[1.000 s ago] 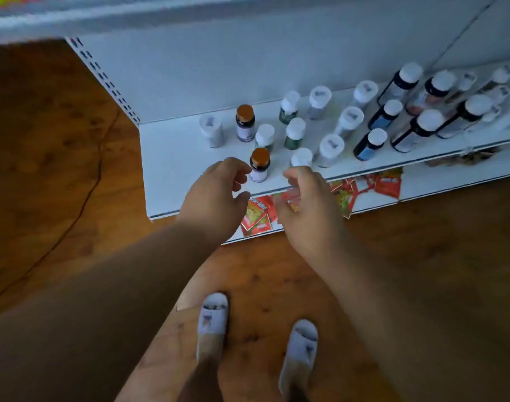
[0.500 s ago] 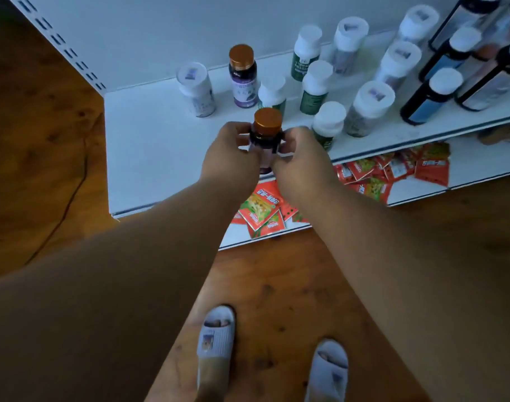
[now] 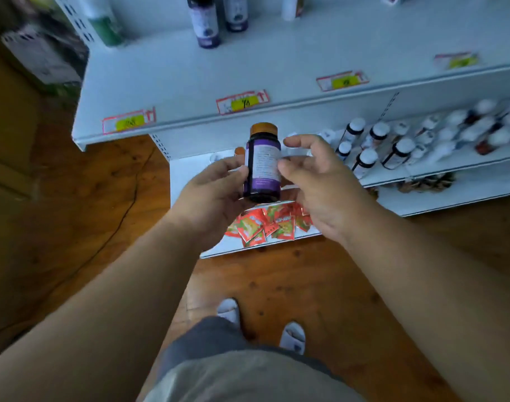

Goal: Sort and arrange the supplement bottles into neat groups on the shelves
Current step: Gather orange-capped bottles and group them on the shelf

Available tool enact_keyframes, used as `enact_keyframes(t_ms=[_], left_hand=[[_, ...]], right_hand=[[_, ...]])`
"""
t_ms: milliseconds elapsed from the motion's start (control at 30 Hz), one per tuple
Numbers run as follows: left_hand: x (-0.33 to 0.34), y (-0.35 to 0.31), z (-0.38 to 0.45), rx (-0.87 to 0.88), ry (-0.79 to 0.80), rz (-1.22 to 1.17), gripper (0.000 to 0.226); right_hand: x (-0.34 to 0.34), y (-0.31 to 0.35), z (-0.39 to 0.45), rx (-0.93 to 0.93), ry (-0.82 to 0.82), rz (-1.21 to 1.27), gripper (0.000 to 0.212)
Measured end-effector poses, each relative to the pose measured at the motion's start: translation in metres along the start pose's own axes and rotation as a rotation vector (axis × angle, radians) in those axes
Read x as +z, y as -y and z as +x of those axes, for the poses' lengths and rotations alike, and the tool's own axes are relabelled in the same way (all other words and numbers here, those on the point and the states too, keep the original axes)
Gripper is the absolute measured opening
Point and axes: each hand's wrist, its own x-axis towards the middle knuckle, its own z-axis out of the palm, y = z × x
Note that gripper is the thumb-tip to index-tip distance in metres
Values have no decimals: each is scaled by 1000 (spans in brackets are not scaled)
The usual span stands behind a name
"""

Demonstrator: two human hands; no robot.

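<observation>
A dark supplement bottle (image 3: 264, 166) with an orange cap and a purple label is held upright in the air in front of the shelves. My left hand (image 3: 216, 192) grips it from the left and below. My right hand (image 3: 314, 181) is at its right side with fingers spread, only the thumb against the label. Two similar purple-labelled bottles (image 3: 204, 24) stand at the back of the upper shelf (image 3: 277, 68). Several white-capped bottles (image 3: 398, 146) crowd the lower shelf (image 3: 451, 166) to the right, partly blurred.
A green and white bottle (image 3: 106, 24) stands at the upper shelf's left end. Price tags (image 3: 242, 101) line its front edge. Red sachets (image 3: 265, 224) lie on the bottom shelf below my hands. Wooden floor, my legs and slippers are underneath.
The orange-capped bottle was picked off the lower shelf with both hands and raised toward the upper shelf. My right hand has loosened its hold. The view has tilted upward.
</observation>
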Motion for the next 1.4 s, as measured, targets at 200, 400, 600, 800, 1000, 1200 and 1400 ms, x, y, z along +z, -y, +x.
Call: enact_keyframes(t_ms=[200,400,600,800,1000,1200,1400], left_hand=[[23,-65,12,130,7,211,18],[25,-101,45,147,238,306,45],[34,-117,94,73,114,91,31],[47,-124,160,212,-293,725,20],[49,-117,225,240,-702,1101,25],[42,-131,250,178,-852,1165,20],[37,-135,232,190,-712,1187,39]], right_hand=[[2,64,16,-101,21,-67,57],[4,97,54,-159,-30,-135,52],[-17,121,118,-122,118,-93,50],[-25,118,211,-249,161,-387,56],[-17,91,281,-417,152,-675,62],[2,72,309,-518,78,-710,64],[5,80,300,-393,-21,-764,74]])
